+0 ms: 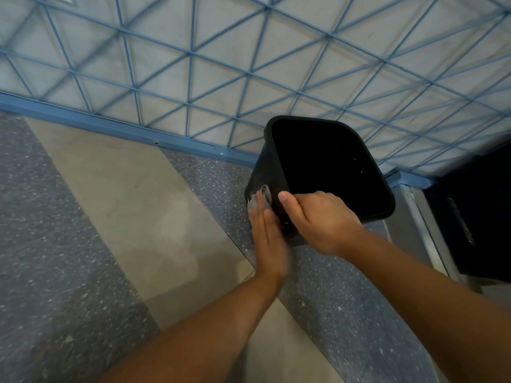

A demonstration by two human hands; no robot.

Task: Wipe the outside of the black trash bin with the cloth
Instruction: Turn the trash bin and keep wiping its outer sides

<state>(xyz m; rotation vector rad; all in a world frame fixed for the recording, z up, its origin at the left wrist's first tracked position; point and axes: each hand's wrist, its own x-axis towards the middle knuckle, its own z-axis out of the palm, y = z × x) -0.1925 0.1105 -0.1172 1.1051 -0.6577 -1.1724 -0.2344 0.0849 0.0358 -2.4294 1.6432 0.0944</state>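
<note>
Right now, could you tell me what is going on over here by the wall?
A person is cleaning a black trash bin that looks empty. The right hand grips its near rim and holds it tilted over the floor. The left hand, fingers flat, presses a grey cloth against the bin's outer side wall. Behind stands a wall with blue lattice.

- Two bare forearms enter from the bottom edge; no sleeve shows on either.
- The left hand (266, 239) is ungloved, with no ring or band on the wrist.
- The right hand (318, 219) is ungloved too, with a short, plain thumbnail.
</note>
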